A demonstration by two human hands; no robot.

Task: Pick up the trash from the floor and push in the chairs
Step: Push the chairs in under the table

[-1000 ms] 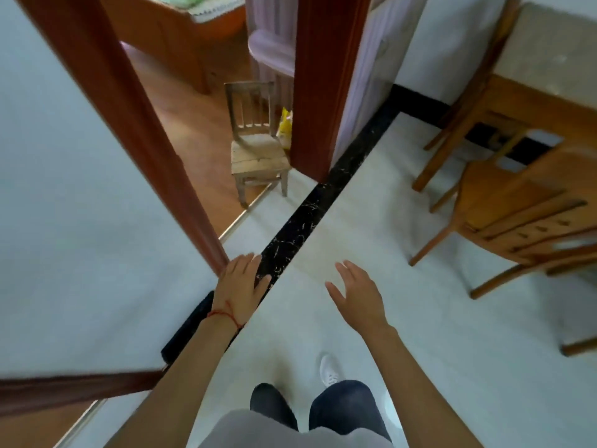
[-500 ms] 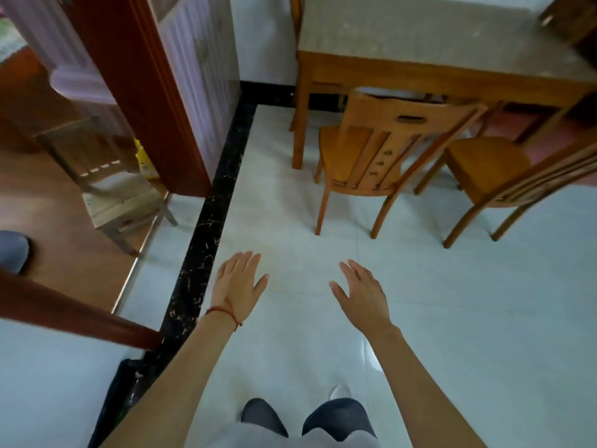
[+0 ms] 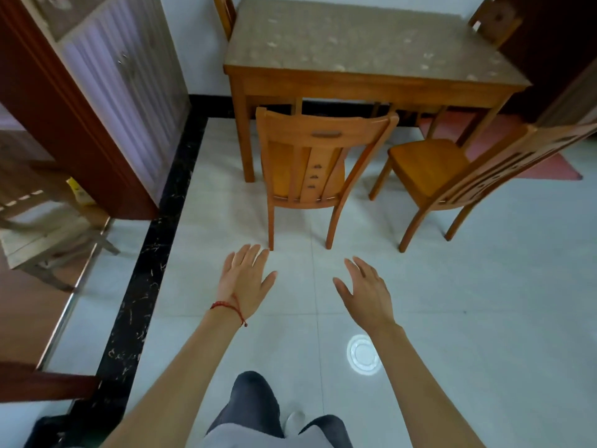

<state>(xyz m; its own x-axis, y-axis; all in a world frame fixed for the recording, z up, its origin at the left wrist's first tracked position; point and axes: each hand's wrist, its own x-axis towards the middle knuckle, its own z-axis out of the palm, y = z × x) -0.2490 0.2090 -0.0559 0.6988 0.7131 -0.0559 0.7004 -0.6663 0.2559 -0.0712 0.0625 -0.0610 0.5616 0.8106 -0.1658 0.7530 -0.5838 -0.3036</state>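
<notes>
Two wooden chairs stand pulled out from a wooden table point(image 3: 371, 84). The nearer chair point(image 3: 310, 163) faces the table straight ahead of me; the second chair point(image 3: 452, 176) stands angled at the right. A round white plastic lid point(image 3: 363, 354) lies on the pale tile floor, partly hidden under my right forearm. My left hand point(image 3: 244, 281), with a red string at the wrist, and my right hand point(image 3: 366, 294) hover palm-down with fingers spread, empty, just short of the nearer chair's back legs.
Two more chairs sit tucked at the table's far corners, one at the left point(image 3: 223, 11) and one at the right point(image 3: 496, 22). A dark red door frame point(image 3: 74, 124) and a small grey chair point(image 3: 42, 234) stand at the left. A reddish mat point(image 3: 529, 153) lies under the table's right side.
My view has swung right, from the doorway to the table and chairs. The chairs are now closer and centred. The white lid has come into view. Both hands stay open.
</notes>
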